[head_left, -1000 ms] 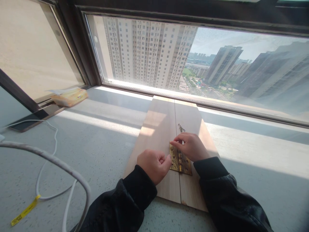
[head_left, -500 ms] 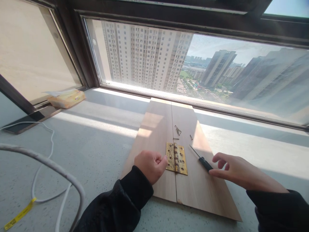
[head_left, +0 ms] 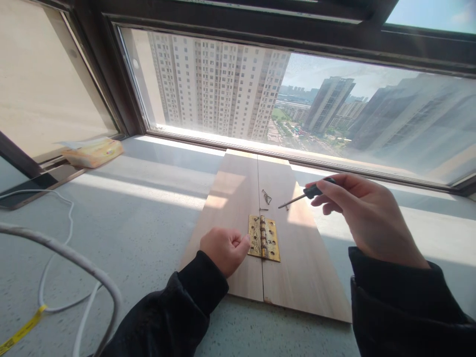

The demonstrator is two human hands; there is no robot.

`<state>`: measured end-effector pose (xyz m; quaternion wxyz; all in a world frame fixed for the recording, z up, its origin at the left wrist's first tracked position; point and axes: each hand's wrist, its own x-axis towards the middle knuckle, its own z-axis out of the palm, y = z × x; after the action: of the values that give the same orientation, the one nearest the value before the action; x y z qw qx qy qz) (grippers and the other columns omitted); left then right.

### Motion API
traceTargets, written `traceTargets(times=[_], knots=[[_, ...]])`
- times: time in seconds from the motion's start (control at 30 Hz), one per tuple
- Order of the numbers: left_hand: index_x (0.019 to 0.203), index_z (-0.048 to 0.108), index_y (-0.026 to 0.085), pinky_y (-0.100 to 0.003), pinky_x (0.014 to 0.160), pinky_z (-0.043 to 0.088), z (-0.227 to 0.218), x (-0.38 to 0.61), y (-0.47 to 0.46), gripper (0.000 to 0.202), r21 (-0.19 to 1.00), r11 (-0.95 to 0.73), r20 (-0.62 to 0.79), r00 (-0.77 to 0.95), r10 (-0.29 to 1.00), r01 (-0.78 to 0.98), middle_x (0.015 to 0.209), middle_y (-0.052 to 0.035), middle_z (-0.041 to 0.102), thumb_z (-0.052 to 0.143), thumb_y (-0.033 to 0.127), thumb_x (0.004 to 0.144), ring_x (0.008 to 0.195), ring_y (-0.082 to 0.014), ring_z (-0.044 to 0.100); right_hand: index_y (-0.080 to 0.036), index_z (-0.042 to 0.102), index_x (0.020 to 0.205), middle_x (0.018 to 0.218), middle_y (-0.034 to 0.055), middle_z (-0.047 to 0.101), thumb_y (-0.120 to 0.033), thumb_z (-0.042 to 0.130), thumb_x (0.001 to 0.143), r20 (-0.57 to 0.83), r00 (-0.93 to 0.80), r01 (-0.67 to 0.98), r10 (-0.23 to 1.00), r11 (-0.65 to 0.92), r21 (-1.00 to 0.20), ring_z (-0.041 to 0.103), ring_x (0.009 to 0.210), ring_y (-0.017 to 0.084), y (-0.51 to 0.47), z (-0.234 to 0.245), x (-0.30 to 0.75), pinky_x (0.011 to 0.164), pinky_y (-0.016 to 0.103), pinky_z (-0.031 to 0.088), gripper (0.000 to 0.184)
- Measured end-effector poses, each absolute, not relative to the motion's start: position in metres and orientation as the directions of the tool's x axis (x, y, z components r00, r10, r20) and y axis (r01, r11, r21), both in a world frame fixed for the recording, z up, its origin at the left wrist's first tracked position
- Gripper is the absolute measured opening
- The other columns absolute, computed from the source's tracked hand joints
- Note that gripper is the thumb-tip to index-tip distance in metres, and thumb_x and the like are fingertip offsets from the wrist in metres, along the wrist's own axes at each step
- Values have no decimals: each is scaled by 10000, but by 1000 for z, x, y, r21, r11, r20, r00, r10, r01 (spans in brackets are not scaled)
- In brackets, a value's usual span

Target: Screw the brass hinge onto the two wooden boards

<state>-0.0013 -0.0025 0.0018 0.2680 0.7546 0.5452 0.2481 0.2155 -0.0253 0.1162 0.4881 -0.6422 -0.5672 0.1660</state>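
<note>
Wooden boards [head_left: 297,277] support the hinge [head_left: 264,238], which spans their seam. Right of the hinge, the right hand [head_left: 362,215] grips the screwdriver [head_left: 311,192] between its fingers. Just left of it, the left hand [head_left: 224,250] keeps its fingers curled closed. The screwdriver, previously on the boards, is now raised. Screws [head_left: 267,199] lie loose beyond the hinge.

Apparently a home, high above the ground: beyond the dark brown window frame [head_left: 238,25], a tall beige apartment block [head_left: 219,89] rises at upper centre; a soft yellow tissue packet [head_left: 92,153] lies on the speckled pale stone windowsill [head_left: 148,213], left.
</note>
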Motion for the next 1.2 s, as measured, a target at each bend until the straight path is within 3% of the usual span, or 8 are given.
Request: traceTargets(times=[0.07,0.17,0.27,0.57,0.77,1.2], knots=[[446,322,157,-237,464,169,2,-1,-3,465,673,-259,76,283,956,693,430,41,261,428,480,763,434,-78,264,-174,621,894,753,53,665,-410,605,772,388,233,604,892,180,-776,629,603,172,-17,107,195,481,271,495,266],[441,344,156,-235,468,167,2,-1,-3,460,672,-255,75,279,957,695,427,42,275,432,479,756,438,-77,253,-160,639,888,705,41,662,-363,596,778,406,61,753,912,225,-618,631,587,164,-10,90,181,507,268,502,235],[441,358,156,-238,471,159,1,-1,-2,464,673,-257,80,277,957,694,425,43,272,430,490,756,439,-77,245,-163,634,920,730,43,671,-338,581,790,425,6,813,905,243,-529,627,612,162,-10,79,182,545,280,516,225],[444,380,160,-243,473,161,1,-1,-2,456,674,-258,86,274,958,692,425,43,296,435,491,753,443,-82,239,-173,613,957,799,50,675,-329,551,807,372,-59,819,927,258,-513,632,676,167,-7,67,181,603,294,534,225],[443,384,160,-244,472,164,3,-1,-2,450,676,-262,77,288,955,689,424,42,305,437,482,752,443,-84,247,-170,604,975,827,47,677,-304,558,812,442,-74,802,894,317,-506,628,687,148,-8,74,185,600,267,529,217],[443,374,158,-239,470,161,1,-1,-2,462,669,-269,86,288,954,693,424,41,302,434,490,758,441,-81,240,-173,602,970,840,47,676,-309,552,814,411,-79,810,908,299,-505,626,679,148,-8,73,185,591,268,527,213]])
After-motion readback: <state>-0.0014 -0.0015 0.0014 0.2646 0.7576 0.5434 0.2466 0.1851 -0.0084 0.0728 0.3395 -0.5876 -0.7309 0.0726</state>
